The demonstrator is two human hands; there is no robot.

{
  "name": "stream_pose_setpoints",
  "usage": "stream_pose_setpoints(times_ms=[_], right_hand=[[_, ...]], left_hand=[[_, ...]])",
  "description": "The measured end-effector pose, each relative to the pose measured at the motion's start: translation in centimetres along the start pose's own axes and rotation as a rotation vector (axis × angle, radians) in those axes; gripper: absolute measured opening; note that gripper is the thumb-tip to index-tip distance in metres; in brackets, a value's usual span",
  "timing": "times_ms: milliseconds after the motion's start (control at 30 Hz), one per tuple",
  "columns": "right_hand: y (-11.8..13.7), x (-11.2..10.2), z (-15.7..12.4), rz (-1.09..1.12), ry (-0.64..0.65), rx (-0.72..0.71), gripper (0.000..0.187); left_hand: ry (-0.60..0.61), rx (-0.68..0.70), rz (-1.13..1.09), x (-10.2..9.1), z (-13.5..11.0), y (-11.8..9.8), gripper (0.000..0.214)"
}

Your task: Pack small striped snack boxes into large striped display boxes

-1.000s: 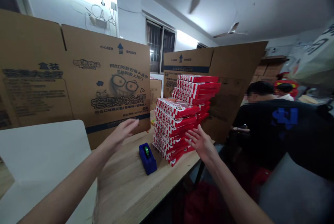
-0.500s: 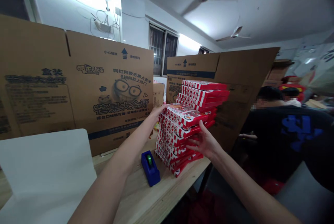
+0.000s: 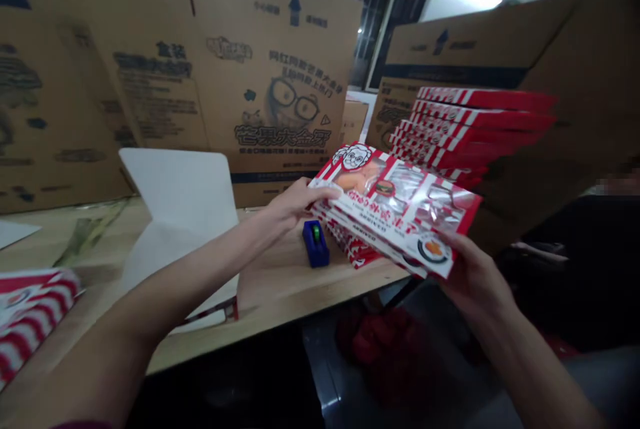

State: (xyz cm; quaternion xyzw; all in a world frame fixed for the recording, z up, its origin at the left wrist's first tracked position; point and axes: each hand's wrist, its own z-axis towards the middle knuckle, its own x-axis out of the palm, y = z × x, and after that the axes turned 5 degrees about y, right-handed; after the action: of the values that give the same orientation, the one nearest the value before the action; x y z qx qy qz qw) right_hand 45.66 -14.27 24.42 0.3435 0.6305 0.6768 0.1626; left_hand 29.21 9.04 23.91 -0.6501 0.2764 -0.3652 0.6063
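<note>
Both my hands hold a small pile of flat red-and-white striped boxes (image 3: 400,205) with clear windows, lifted off the stack. My left hand (image 3: 293,205) grips the pile's left edge, fingers curled round it. My right hand (image 3: 473,279) holds the near right corner from below. The remaining stack of red-and-white boxes (image 3: 450,125) stands behind on the wooden table (image 3: 270,282), with a few lower ones (image 3: 350,249) under the lifted pile. A blue tape dispenser (image 3: 315,244) sits just below my left hand.
Large printed cardboard cartons (image 3: 250,75) wall off the table's back. A white folded sheet (image 3: 183,215) stands left of the dispenser. Another striped box (image 3: 25,312) lies at the near left. A person in dark clothes (image 3: 590,249) sits to the right.
My hands closed on the top boxes of the near stack and lifted them toward me. The camera tilted down and left.
</note>
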Motion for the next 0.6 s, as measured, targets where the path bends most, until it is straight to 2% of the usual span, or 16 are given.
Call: stream_pose_setpoints(times_ms=[67,133,233,300,367,467,533,600], right_hand=[[-1.9,-0.6,-1.7,-0.029,0.057,0.087,0.038],[-4.6,-1.4,-2.5,-0.039,0.117,0.162,0.047],[-9.5,-2.4,-1.8,-0.045,0.244,0.202,0.061],[-12.5,-2.9,-0.2,-0.093,0.382,0.196,0.067],[-15.1,-3.3,1.7,-0.188,0.497,0.130,0.075],[-18.3,-3.7,4.2,-0.335,0.571,0.021,0.091],[-20.3,-3.8,5.1,-0.329,0.644,0.047,0.097],[-22.0,-3.9,5.4,-0.290,0.739,0.121,0.093]], left_hand=[[-0.041,-0.038,-0.044,-0.2,-4.7,2.1,0.074],[-0.025,-0.034,-0.132,-0.2,-8.6,4.9,0.079],[-0.019,-0.042,-0.210,-0.4,-11.9,10.2,0.075],[-0.059,-0.056,-0.172,-1.0,-12.4,13.9,0.079],[-0.134,-0.026,-0.052,-2.1,-12.2,17.3,0.090],[-0.216,0.035,0.202,-4.0,-12.1,20.9,0.099],[-0.137,0.027,0.298,-5.1,-12.3,22.2,0.102],[-0.024,0.000,0.320,-5.7,-12.6,22.6,0.105]])
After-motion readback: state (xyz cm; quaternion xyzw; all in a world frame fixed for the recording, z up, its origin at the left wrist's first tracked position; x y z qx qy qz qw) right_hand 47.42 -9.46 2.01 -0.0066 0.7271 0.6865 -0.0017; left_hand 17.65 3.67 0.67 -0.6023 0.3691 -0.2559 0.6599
